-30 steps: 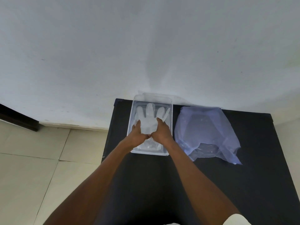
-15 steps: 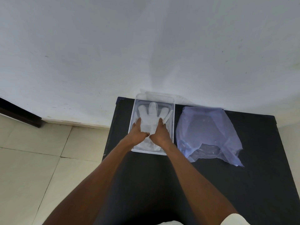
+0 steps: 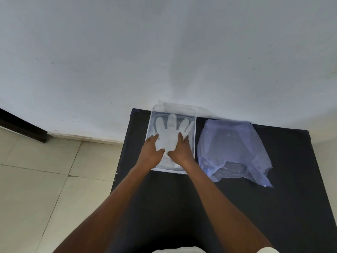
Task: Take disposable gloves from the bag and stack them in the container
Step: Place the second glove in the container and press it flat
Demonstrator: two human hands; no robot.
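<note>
Gloves (image 3: pixel 168 137) lie flat in the clear container (image 3: pixel 193 143) on the black table (image 3: pixel 273 207), fingers pointing at the wall. The left hand (image 3: pixel 151 152) presses down flat on the top glove's left side. The right hand (image 3: pixel 181 151) presses flat on its right side. Neither hand grips anything. Just right of the container lies the crumpled see-through bag (image 3: pixel 231 150).

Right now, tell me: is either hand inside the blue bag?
No. Both the left hand and right hand rest flat on the glove in the container, apart from the blue bag.
</note>
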